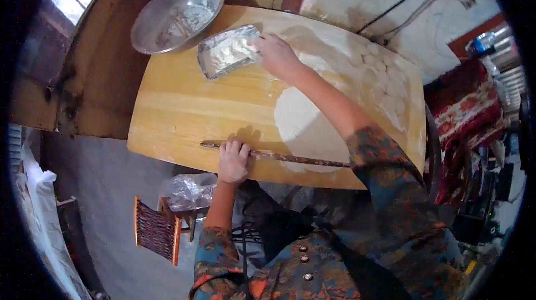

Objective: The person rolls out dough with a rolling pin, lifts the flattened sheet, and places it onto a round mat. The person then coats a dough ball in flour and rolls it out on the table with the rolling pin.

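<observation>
My left hand (234, 161) is wrapped round a long, thin, dark rolling pin (296, 158) near its left end. The pin lies along the near side of the wooden board (184, 110), crossing a large, thin sheet of rolled dough (298, 115). At the far side, my right hand (276, 57) is at the right edge of a foil-like tray (215, 71) of white flour (230, 53). Its fingers are curled, and what they hold, if anything, is hidden. My right forearm passes above the dough sheet and covers part of it.
A wide metal basin (178, 18) stands at the board's far left corner. Several small dough rounds (382, 68) lie on the floured far right part. Below the near edge are a woven-seat stool (156, 230) and a clear plastic bag (190, 191). A wall borders the far side.
</observation>
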